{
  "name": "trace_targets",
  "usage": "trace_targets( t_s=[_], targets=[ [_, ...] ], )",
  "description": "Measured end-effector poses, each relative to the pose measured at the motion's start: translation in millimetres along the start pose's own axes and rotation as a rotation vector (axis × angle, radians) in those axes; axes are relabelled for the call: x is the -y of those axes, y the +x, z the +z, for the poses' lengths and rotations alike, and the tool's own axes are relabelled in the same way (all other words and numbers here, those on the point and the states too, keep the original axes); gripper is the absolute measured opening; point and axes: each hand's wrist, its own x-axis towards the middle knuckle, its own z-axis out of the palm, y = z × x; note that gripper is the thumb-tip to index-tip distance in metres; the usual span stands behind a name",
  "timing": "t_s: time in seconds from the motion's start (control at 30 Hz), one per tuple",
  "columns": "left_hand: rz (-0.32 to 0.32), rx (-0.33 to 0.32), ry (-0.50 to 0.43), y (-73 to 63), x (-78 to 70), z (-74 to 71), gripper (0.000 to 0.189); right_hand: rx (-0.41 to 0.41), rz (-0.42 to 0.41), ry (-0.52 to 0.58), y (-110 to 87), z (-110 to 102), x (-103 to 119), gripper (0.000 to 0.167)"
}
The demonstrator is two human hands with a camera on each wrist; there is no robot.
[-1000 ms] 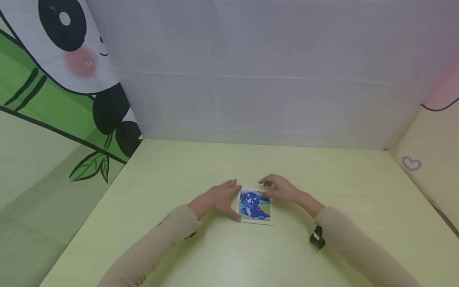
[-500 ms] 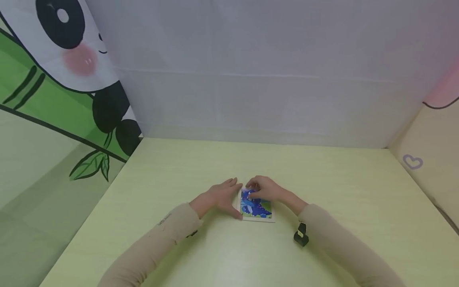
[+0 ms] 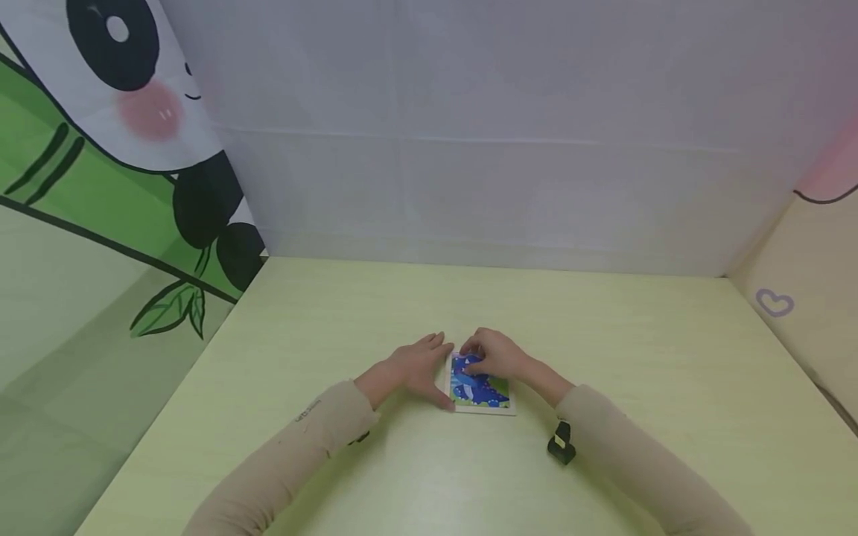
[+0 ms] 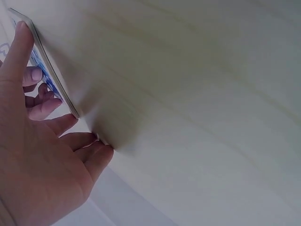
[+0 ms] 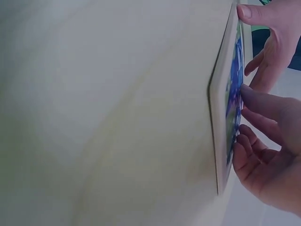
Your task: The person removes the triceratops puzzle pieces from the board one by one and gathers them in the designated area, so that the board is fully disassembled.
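Observation:
A thin square board [image 3: 477, 393] with a pale frame and a blue dinosaur picture lies flat on the table. Along its left side my left hand [image 3: 414, 368] is spread, thumb at the near corner and index finger at the far end of that edge. My right hand [image 3: 501, 356] reaches over the picture from the right. In the right wrist view, its thumb and bent fingers [image 5: 261, 101] touch the picture's surface. Whether they pinch a separate piece cannot be made out. The right hand covers the upper right of the picture.
The light wooden table [image 3: 322, 313] spreads around the board. At its far edge stands a pale cloth backdrop [image 3: 469, 193]. A panda-and-bamboo print [image 3: 201, 201] hangs on the left, and a cream panel with a heart [image 3: 774, 302] on the right.
Over the last second my right hand has moved left from the board's right edge onto the picture, its fingertips coming down there. The left hand has stayed at the left edge.

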Motion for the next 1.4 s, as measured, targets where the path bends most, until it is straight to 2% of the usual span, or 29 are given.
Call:
trace_targets(
  t_s=[0.2,0.4,0.83,1.07,1.4],
  targets=[
    [-0.005,0.0,0.008,1.4,0.2,1.0,0.109,0.013,0.023,0.042,6.1,1.3,-2.0,0.028],
    [-0.007,0.001,0.003,2.8,-0.6,1.5,0.109,0.029,0.088,0.086,10.4,1.0,-3.4,0.028],
    [-0.003,-0.006,0.0,1.3,-1.4,-0.6,0.108,-0.012,0.139,0.123,7.6,3.2,1.4,0.032],
    [0.007,-0.008,-0.015,0.9,0.1,1.5,0.109,0.008,0.053,0.088,5.3,1.6,2.0,0.03],
    [-0.01,-0.003,-0.025,0.9,0.1,2.2,0.109,0.056,-0.079,0.058,10.4,-4.5,-10.0,0.03]
  ],
)
